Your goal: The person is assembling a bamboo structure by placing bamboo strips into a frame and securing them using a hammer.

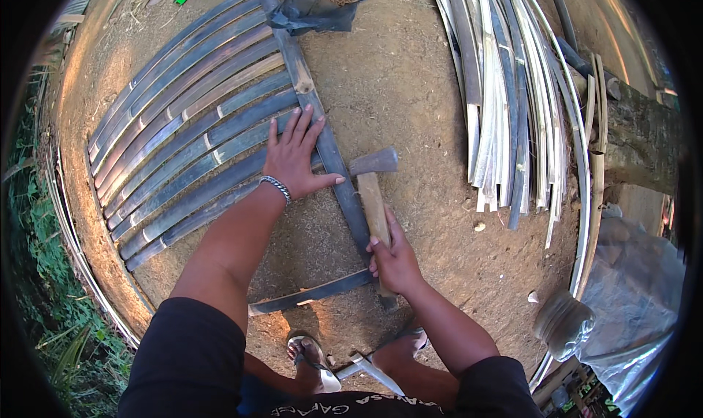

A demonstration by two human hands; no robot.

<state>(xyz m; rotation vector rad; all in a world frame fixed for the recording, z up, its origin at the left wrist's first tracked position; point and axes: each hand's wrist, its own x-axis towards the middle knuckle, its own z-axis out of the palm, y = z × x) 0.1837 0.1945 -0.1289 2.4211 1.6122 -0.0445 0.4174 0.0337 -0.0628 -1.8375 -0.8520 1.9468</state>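
The hatchet (373,202) is gripped low by the curled right hand (397,263); slats (185,115) at ten o'clock are seemingly steadied by the spread, empty left hand (294,158).

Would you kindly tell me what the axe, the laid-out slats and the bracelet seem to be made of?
The axe head looks like metal, given its dull grey sheen. Its handle seems bare wood, pale brown and matte. The slats look like split bamboo, dark and faintly glossy, with pale node bands. The bracelet is probably metal, judging by its shiny silvery links.

Brown dirt ground (395,88), green foliage (55,271)
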